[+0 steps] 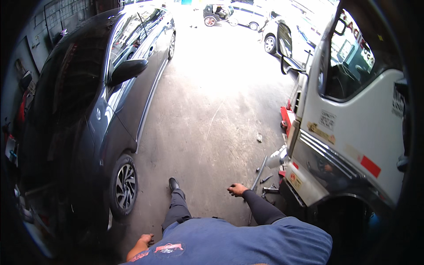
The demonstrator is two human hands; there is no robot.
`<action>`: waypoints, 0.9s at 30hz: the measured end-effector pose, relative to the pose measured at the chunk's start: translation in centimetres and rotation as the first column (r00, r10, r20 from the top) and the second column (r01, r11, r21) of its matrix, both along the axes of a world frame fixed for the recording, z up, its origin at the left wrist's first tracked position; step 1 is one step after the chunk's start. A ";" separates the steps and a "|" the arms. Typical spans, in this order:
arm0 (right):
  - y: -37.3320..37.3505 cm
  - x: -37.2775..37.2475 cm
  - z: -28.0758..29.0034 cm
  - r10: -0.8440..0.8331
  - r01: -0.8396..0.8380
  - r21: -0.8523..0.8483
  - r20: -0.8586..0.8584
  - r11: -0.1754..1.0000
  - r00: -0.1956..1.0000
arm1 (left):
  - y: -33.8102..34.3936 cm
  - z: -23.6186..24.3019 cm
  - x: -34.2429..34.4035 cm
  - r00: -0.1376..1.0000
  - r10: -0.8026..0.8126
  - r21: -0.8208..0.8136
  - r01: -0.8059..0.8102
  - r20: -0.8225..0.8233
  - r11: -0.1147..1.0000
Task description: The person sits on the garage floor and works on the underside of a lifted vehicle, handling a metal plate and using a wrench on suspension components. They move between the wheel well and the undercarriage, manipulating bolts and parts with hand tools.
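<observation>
My right hand (237,190) hangs out over the concrete floor at the end of a dark sleeve, its fingers loosely bent and a little apart. Nothing shows in it. Close to it on the floor lies a long metal bar (260,171). Low at the left, my left hand (145,240) is by my side, partly hidden by my blue shirt (247,240). Its visible fingers are loose, with no object seen in them. The nearest thing to that hand is the front wheel (125,185) of a dark car (126,106); they do not touch.
A white truck cab (353,128) stands along the right, with a red jack-like part (288,119) at its front. Hand tools (270,190) lie beside it on the floor. My shoe (174,183) is ahead. Farther off, a three-wheeler (216,15) and other vehicles stand in bright light.
</observation>
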State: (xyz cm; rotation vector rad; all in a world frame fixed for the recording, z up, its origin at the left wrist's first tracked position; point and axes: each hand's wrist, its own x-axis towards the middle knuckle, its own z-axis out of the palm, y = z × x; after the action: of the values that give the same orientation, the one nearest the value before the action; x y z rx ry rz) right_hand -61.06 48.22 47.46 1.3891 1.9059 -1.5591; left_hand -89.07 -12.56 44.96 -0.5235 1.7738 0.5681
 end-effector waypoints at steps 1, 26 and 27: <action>1.8 -0.6 -1.3 -0.076 0.079 -0.150 0.022 0.986 0.997 | 2.3 -0.3 -2.4 0.998 -0.055 -0.013 0.056 0.031 0.998; 64.0 -35.4 -6.3 -0.067 0.106 -0.157 0.236 0.982 0.969 | 86.3 3.8 -60.4 0.739 -0.673 0.112 0.673 -0.039 0.732; 68.3 -37.3 -4.8 -0.371 0.417 -0.240 0.215 0.877 0.904 | 88.8 4.5 -61.1 0.695 -0.711 0.149 0.719 -0.107 0.679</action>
State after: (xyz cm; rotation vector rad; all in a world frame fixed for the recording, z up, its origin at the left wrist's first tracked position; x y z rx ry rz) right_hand -98.35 116.52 42.64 1.7868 1.2950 -1.7466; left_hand -150.18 76.20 49.41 0.3371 1.7669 0.1668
